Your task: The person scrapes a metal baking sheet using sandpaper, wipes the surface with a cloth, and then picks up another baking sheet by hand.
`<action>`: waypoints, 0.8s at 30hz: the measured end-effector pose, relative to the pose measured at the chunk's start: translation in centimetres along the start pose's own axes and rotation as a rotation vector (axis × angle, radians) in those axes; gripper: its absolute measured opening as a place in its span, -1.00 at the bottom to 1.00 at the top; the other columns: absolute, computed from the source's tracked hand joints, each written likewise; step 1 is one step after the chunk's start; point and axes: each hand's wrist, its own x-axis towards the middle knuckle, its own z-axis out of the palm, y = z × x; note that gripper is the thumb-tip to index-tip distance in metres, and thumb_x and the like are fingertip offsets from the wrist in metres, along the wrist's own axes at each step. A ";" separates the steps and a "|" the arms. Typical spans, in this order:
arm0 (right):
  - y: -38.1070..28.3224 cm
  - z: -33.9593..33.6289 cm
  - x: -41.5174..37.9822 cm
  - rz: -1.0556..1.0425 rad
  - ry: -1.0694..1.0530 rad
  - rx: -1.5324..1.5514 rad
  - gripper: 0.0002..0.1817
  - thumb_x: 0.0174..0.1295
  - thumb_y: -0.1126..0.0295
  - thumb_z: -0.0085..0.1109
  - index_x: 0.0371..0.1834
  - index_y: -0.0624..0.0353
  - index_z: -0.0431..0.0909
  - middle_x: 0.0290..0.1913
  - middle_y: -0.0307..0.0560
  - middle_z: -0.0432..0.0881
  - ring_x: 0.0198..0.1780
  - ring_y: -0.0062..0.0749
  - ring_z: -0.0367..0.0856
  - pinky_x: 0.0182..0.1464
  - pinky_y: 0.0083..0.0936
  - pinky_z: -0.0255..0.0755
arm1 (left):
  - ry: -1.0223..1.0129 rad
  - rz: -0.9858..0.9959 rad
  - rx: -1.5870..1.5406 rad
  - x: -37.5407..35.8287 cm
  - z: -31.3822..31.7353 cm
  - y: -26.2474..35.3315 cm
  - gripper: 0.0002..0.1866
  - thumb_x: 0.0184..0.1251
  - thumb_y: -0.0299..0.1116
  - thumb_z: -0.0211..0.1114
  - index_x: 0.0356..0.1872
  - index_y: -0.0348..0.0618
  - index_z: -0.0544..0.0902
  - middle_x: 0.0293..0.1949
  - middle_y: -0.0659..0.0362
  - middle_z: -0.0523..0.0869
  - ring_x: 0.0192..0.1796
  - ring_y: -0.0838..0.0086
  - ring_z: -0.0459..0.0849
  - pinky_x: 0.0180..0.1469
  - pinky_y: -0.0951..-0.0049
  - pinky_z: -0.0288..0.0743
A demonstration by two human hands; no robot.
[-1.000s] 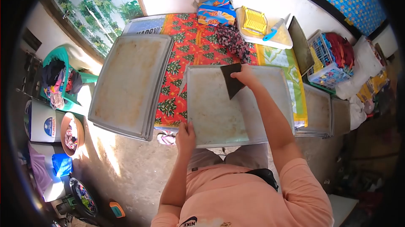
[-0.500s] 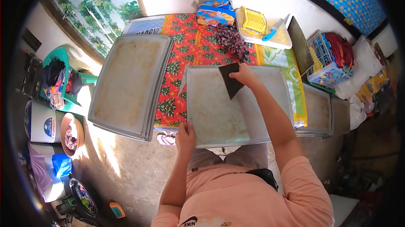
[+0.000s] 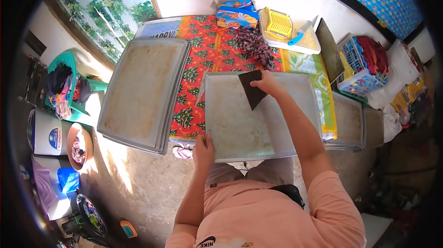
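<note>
In front of me a shallow metal baking tray (image 3: 240,132) with brownish stains lies on the table, its near edge close to my body. My left hand (image 3: 203,150) is closed on the tray's left rim near the front corner. Between the fingers and thumb of my right hand (image 3: 267,84) is a dark, flat, stiff-looking sheet (image 3: 251,92). It slants down over the upper middle of the tray, with its lower corner pointing at the tray floor.
Several stacked trays (image 3: 140,89) lean over the table's left side. Behind my tray are a crumpled patterned cloth (image 3: 254,45) and a white container (image 3: 304,43) bearing a yellow rack (image 3: 278,23) and a blue-handled knife (image 3: 297,38). More trays (image 3: 344,119) stand at the right.
The dark sheet has tilted slightly and shifted a little down within my right hand's reach. My left hand stays on the tray rim; the tray looks unmoved.
</note>
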 end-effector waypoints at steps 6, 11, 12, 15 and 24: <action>-0.8 -0.1 -0.7 0.008 -0.028 -0.013 -0.57 -0.04 0.34 0.41 -0.12 0.38 0.61 -0.26 0.16 0.69 -0.34 -0.11 0.74 -0.61 -0.26 0.63 | -0.003 -0.001 0.010 -0.1 -0.1 0.5 -0.64 0.46 -0.10 0.14 -0.39 -0.20 0.39 -0.58 -0.07 0.54 -0.44 -0.09 0.59 -0.39 0.04 0.36; 1.6 1.6 1.6 -0.115 -0.093 -0.263 -0.54 -0.06 0.31 0.44 -0.09 0.34 0.61 -0.28 0.11 0.70 -0.34 -0.14 0.74 -0.57 -0.26 0.63 | 0.035 0.041 -0.032 -0.1 0.4 -0.4 -0.62 0.45 -0.14 0.17 -0.42 -0.24 0.37 -0.62 0.00 0.44 -0.57 0.17 0.44 -0.44 0.19 0.31; 0.9 1.0 1.3 -0.050 -0.080 -0.158 -0.52 -0.07 0.30 0.45 -0.08 0.34 0.61 -0.28 0.11 0.70 -0.33 -0.14 0.74 -0.54 -0.26 0.64 | 0.026 0.031 -0.026 0.0 0.4 -0.1 -0.62 0.45 -0.14 0.17 -0.42 -0.24 0.37 -0.62 0.00 0.45 -0.56 0.17 0.44 -0.44 0.19 0.32; -1.3 0.2 0.7 0.015 -0.082 0.023 -0.46 -0.09 0.27 0.46 -0.04 0.35 0.59 -0.27 0.11 0.71 -0.33 -0.15 0.74 -0.48 -0.27 0.65 | 0.021 0.006 -0.023 0.0 0.1 0.2 -0.63 0.45 -0.13 0.16 -0.41 -0.22 0.38 -0.61 -0.02 0.48 -0.53 0.09 0.49 -0.42 0.15 0.34; -4.2 0.9 -0.2 0.029 -0.088 -0.086 -0.47 -0.08 0.29 0.46 -0.03 0.32 0.59 -0.23 0.13 0.71 -0.32 -0.17 0.74 -0.49 -0.33 0.62 | -0.003 -0.032 -0.031 -0.2 0.0 -0.2 -0.65 0.45 -0.09 0.14 -0.36 -0.19 0.41 -0.56 -0.08 0.56 -0.42 -0.10 0.59 -0.38 0.04 0.37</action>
